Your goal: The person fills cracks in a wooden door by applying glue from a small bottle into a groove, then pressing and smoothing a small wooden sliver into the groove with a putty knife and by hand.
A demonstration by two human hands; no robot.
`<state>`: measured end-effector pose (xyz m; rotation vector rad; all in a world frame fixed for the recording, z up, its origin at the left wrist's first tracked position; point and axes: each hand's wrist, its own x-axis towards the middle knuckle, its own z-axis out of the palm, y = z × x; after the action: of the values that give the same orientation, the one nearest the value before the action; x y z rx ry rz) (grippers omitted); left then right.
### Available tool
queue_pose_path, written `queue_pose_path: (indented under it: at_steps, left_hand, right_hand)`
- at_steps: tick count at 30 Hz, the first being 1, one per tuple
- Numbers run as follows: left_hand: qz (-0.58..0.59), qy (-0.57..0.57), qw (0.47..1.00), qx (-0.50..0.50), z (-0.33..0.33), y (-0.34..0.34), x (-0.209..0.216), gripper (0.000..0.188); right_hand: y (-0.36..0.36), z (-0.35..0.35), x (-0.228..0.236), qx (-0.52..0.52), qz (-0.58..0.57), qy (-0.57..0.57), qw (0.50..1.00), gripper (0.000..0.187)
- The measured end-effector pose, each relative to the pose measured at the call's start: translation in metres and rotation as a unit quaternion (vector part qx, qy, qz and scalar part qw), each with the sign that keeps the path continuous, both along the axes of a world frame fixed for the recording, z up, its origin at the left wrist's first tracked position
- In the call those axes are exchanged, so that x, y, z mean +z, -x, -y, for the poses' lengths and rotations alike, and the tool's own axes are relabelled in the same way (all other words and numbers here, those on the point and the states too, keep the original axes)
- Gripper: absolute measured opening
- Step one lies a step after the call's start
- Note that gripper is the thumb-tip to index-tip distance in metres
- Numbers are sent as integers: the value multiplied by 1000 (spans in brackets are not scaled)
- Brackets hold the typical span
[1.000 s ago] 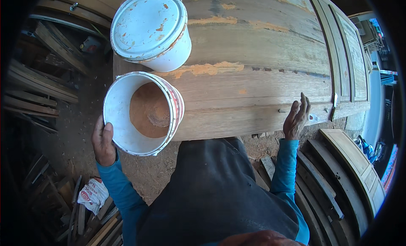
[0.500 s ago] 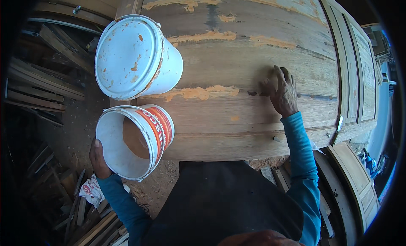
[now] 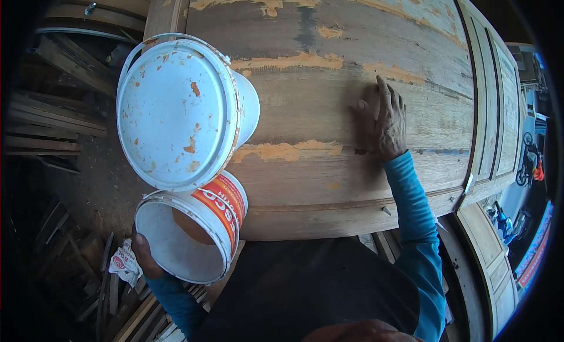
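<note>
My left hand grips the rim of an open white bucket with an orange-red printed band. The bucket tilts its mouth toward me, and brown matter shows in its lower inside; most of my fingers are hidden behind its wall. Just beyond it stands a white lidded bucket, its lid spotted with orange-brown filler and its edge overlapping the open one in view. On the right, my right hand is spread over the wooden door panel, thumb apart, holding nothing. Orange-brown filler lies in streaks along the panel's seams.
A small peg-like piece sits near the panel's front edge. Timber lengths are stacked at left, with a white plastic bag below. Another panelled door leans at right, and a bicycle shows beyond.
Both buckets sit lower in view, and the lidded one looks larger and now overlaps the open one. My left hand is lower with the open bucket. My right hand stays spread over the panel.
</note>
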<state>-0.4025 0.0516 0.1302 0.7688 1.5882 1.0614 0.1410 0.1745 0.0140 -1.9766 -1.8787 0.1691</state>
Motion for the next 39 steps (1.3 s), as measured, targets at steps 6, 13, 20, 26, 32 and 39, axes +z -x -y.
queue_pose_path:
  at_steps: [6,13,20,26,32,39]
  left_hand:
    - [46,16,998,36,15,19,-6,80]
    - [65,27,990,122,20,19,-14,80]
    - [70,40,982,168,26,20,-19,80]
    - [71,37,981,178,22,20,-19,80]
    - [72,31,981,176,15,21,-21,79]
    - [74,25,981,177,13,22,-18,79]
  right_hand:
    - [17,-57,5,35,-8,12,999,59]
    - [19,-138,-14,60,104,-25,993,67]
    - [18,-136,-16,67,56,-4,996,66]
    - [2,-140,-18,34,-29,-85,995,66]
    - [20,-121,-24,48,107,-40,992,68]
    - [14,-146,-23,71,95,-31,992,70]
